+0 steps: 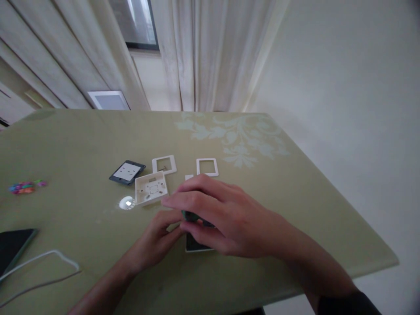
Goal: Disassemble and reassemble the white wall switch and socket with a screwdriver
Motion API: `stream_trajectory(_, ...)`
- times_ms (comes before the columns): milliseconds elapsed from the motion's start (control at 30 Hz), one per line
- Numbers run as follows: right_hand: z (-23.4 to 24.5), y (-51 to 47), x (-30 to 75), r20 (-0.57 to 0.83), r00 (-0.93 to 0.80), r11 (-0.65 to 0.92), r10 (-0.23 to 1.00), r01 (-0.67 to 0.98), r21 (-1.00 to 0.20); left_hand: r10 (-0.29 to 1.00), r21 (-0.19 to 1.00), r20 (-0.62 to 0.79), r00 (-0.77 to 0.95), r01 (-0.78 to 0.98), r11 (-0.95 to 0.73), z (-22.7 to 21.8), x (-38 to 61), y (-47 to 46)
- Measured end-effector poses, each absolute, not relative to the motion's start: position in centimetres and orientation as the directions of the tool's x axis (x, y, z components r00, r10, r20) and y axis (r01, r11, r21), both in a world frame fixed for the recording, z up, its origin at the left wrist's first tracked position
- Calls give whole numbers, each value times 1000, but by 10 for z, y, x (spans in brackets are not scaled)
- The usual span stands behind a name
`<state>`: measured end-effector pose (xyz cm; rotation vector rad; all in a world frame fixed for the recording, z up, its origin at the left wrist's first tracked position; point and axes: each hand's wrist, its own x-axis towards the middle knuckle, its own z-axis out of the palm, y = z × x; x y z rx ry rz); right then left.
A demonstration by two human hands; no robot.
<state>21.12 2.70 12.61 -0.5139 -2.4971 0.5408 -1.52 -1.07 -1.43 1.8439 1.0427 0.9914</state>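
Since the right hand [226, 214] has its fingers curled round the green thing [189, 215], just above the dark plate [197, 245], I'd go slow and brace the plate with the left hand [160, 236]; can't tell its grip, tips hidden.

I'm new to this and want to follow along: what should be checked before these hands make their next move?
1. Both hands at the work: ok; left hand and right hand meet over the dark panel.
2. Firm grip on the dark green item: cannot tell; fingers hide most of it.
3. White box open side up: ok.
4. Box free of the right fingertips: cannot tell; they overlap its corner in this view.
5. Socket plate in sight: ok, left of the box.
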Motion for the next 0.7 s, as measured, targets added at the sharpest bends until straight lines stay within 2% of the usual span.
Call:
stream_trajectory(67,126,27,210,391,-799,839,457,241,-488,904,883,249,348,302,-359,-13,-14,-9)
stream_trajectory(167,125,28,209,388,-808,842,442,226,-489,939,882,254,232,344,-323,-9,-10,-7)
stream_trajectory(333,123,28,210,378,-794,817,476,240,-524,898,909,283,336,205,-363,-3,-9,-8)
stream_trajectory(500,124,29,209,369,-798,801,476,219,-557,931,932,298,211,149,-332,4,-3,-7)
stream_trajectory(700,121,30,209,363,-794,789,487,222,-573,920,942,264,288,126,-310,6,-3,-6)
